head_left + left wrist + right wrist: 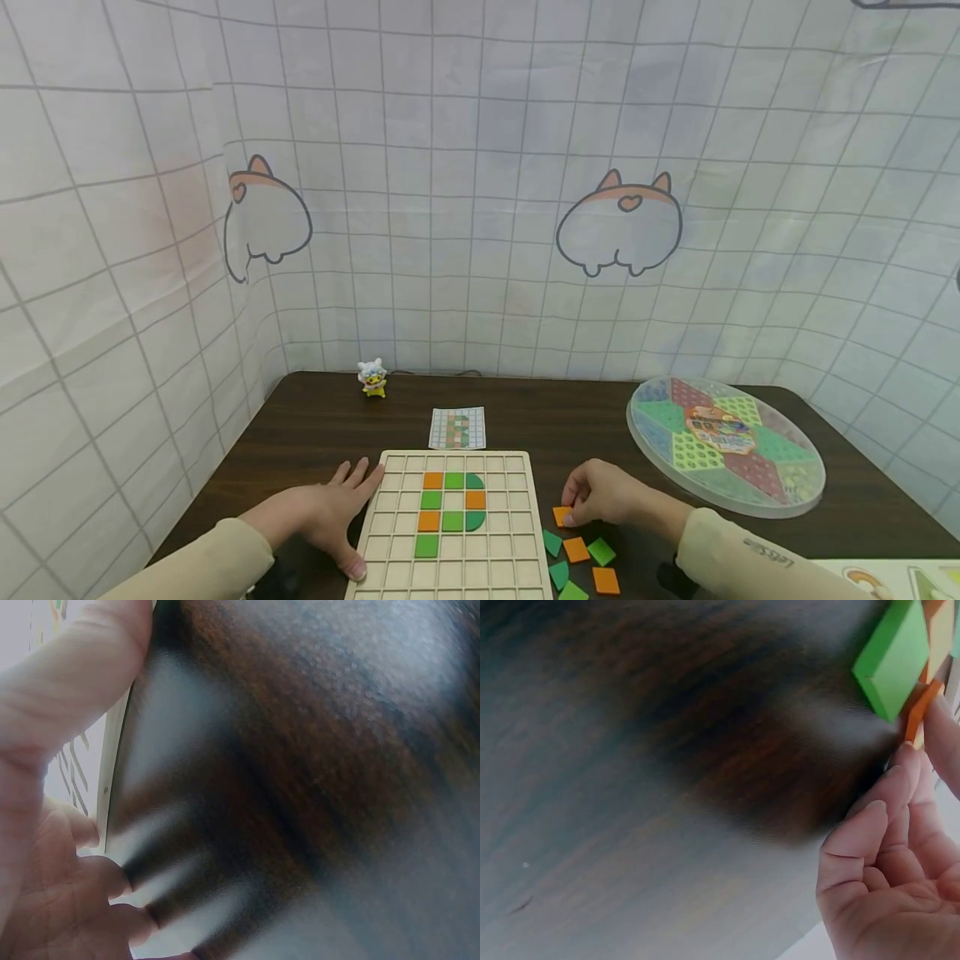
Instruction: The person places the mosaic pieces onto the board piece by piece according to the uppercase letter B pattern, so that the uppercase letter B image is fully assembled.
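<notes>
In the head view my left hand [335, 510] lies with spread, straight fingers along the left edge of the pale gridded board [525, 525], the thumb on its rim. Set in the board's squares are orange squares, green squares and dark green rounded tiles [474, 481]. Right of the board, my right hand [606, 490] pinches an orange square tile [561, 517] between thumb and fingers, close over the dark table. The right wrist view shows that orange tile [921, 712] at the fingertips, beside a green tile [896, 664].
Loose tiles lie right of the board, among them a green square [602, 551] and an orange one [606, 581]. A printed pattern card [457, 428] is behind the board. A small figurine [372, 378] stands at the back; a round checkers board [723, 446] lies on the right.
</notes>
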`<state>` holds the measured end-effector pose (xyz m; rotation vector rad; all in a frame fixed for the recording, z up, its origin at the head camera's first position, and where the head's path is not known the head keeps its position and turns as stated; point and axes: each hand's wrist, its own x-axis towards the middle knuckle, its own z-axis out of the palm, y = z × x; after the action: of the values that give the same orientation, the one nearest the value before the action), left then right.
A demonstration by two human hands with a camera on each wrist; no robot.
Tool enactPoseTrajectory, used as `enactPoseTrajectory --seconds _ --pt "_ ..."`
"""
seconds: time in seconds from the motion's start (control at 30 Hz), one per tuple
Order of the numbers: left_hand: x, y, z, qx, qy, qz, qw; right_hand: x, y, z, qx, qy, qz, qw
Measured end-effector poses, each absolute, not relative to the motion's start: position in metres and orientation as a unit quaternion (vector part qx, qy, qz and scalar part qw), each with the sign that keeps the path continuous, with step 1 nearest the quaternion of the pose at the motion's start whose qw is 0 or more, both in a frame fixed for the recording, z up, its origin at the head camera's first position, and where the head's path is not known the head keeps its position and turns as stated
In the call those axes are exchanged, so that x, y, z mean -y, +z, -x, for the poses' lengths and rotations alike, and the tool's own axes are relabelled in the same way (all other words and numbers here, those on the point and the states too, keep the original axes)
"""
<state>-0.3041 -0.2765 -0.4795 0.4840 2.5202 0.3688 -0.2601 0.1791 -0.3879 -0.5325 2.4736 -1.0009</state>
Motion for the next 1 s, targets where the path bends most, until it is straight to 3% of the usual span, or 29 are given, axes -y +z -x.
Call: enactPoseTrajectory --seconds 0.37,0.77,1.0 --pt "0.277 -0.482 0.305 -0.936 0.138 -0.178 0.269 -0.178 -0.391 0.260 -0.911 -0.323 0.178 0.185" --pt "0.280 -0.489 0.309 -0.935 0.137 -0.185 0.271 -0.167 -0.393 0.254 -0.943 -0.278 0.146 0.111" --pt "0.281 -0.490 0.311 -0.936 0.137 -0.181 0.269 -0.141 -0.385 0.239 -0.921 -0.328 0.188 0.096"
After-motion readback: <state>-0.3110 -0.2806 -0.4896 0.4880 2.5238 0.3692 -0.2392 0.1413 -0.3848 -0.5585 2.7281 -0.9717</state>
